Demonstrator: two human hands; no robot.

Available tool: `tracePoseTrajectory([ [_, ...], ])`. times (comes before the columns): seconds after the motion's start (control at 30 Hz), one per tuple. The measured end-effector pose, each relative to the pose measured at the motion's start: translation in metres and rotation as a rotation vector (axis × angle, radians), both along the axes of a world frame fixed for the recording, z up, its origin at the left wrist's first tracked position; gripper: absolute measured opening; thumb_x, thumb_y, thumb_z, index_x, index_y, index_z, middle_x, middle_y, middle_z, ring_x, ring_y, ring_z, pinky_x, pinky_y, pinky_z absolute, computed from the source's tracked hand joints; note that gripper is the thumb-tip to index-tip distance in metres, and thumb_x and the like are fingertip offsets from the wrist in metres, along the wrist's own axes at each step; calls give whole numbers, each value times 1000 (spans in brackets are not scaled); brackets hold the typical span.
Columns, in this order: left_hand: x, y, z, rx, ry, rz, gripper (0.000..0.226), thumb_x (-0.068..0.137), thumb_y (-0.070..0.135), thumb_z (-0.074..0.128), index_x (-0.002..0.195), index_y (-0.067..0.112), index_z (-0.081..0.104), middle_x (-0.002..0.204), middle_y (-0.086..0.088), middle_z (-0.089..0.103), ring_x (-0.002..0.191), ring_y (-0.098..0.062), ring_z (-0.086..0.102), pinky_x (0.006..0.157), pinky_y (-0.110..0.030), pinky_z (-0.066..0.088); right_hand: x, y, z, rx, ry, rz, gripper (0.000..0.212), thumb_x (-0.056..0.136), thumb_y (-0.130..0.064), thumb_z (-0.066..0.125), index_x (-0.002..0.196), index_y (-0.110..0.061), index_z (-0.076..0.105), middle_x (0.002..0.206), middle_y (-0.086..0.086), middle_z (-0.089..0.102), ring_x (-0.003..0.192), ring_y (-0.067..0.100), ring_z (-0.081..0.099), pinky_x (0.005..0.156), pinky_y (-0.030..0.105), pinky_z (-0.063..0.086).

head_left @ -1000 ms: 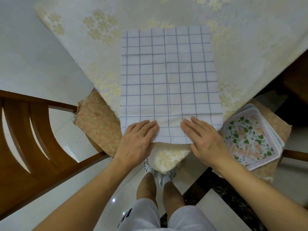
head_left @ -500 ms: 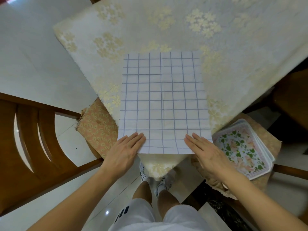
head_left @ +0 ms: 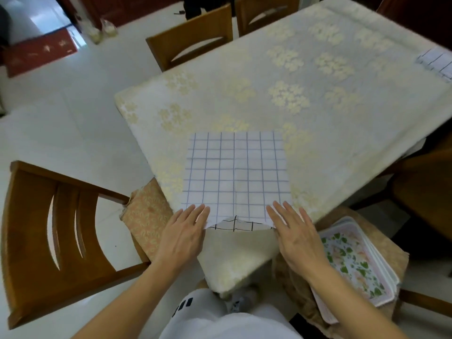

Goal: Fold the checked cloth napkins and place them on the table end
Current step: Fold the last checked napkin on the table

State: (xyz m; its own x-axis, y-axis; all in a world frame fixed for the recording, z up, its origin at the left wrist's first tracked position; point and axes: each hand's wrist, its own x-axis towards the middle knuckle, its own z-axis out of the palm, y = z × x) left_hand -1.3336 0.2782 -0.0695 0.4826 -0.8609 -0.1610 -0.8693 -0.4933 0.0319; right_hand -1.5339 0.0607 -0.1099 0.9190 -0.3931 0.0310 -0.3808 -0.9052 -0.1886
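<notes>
A white checked napkin (head_left: 234,174) with thin blue lines lies flat at the near corner of the table (head_left: 293,94). Its near edge is lifted between my hands, showing a darker-lined underside (head_left: 234,225). My left hand (head_left: 183,233) holds the near left corner, fingers fairly straight on top. My right hand (head_left: 293,233) holds the near right corner the same way. Whether thumbs are under the cloth is hidden. Another checked napkin (head_left: 436,62) lies at the table's far right end.
A wooden chair (head_left: 56,241) with a patterned cushion (head_left: 146,216) stands at my left. At my right, a chair seat holds a stack of floral cloths (head_left: 352,263). Two more chairs (head_left: 190,37) stand along the table's far side. A floral tablecloth covers the table.
My hands slid apart to the napkin's near corners, and its near edge has come up off the table. My head has tilted up, bringing the far end of the table into view.
</notes>
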Motion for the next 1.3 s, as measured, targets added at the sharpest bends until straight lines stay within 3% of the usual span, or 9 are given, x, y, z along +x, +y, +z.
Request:
tracePoseTrajectory([
  [0.2, 52, -47, 2, 16, -10, 6, 46, 93, 21, 40, 132, 11, 61, 128, -7, 67, 116, -30, 64, 97, -45, 52, 46, -50, 7, -50, 80, -36, 50, 102, -28, 27, 144, -16, 51, 149, 6, 51, 140, 29, 45, 116, 49, 31],
  [0.33, 99, -85, -5, 21, -4, -18, 40, 88, 12, 58, 128, 10, 63, 123, -9, 69, 110, -31, 67, 92, -44, 53, 86, -85, 11, -52, 124, -66, 43, 101, -20, 51, 145, -17, 51, 150, 6, 50, 141, 28, 45, 114, 48, 35],
  [0.47, 147, -122, -16, 56, 29, -49, 45, 91, 20, 40, 129, 11, 63, 125, -9, 68, 113, -31, 66, 92, -43, 53, 127, -118, 6, -70, 178, -91, 46, 98, -19, 59, 144, -17, 52, 149, 7, 51, 139, 29, 46, 113, 48, 36],
  [0.57, 173, -147, -27, 55, 62, -55, 46, 92, 20, 39, 130, 11, 63, 128, -10, 67, 116, -32, 64, 94, -45, 53, 159, -141, -2, -44, 270, -115, 52, 92, -14, 66, 143, -20, 53, 148, 6, 53, 139, 28, 47, 113, 48, 36],
  [0.77, 218, -179, -63, 17, 84, -70, 46, 89, 18, 37, 125, 14, 66, 131, -9, 65, 121, -29, 62, 95, -43, 53, 210, -177, -28, 71, 324, -154, 50, 106, -17, 41, 154, -29, 34, 164, -1, 25, 153, 21, 17, 121, 37, -3],
  [0.97, 256, -199, -89, -156, 76, -28, 35, 91, 13, 42, 117, 11, 65, 131, -14, 62, 116, -34, 60, 88, -43, 53, 249, -201, -46, 149, 298, -184, 45, 109, -29, 29, 154, -33, 31, 165, -8, 16, 154, 17, 12, 120, 32, -5],
  [1.07, 270, -208, -94, -219, 29, -27, 29, 89, 16, 44, 108, 11, 66, 118, -9, 64, 101, -31, 62, 83, -41, 49, 261, -208, -52, 154, 270, -195, 53, 104, -37, 16, 151, -29, 40, 163, -6, 27, 152, 18, 21, 122, 37, 5],
  [1.17, 275, -215, -95, -259, -9, 0, 23, 91, 13, 47, 105, 14, 65, 109, -4, 63, 93, -28, 60, 89, -42, 44, 260, -208, -58, 29, 260, -184, 56, 102, -37, 19, 145, -21, 50, 156, 3, 42, 146, 24, 36, 119, 40, 19],
  [1.3, 269, -214, -84, -329, 11, 110, 31, 88, 12, 58, 118, 12, 64, 118, -8, 64, 108, -30, 60, 106, -54, 39, 251, -195, -55, 3, 128, -239, 51, 102, -30, 31, 145, -11, 49, 155, 9, 43, 145, 28, 37, 122, 38, 17],
])
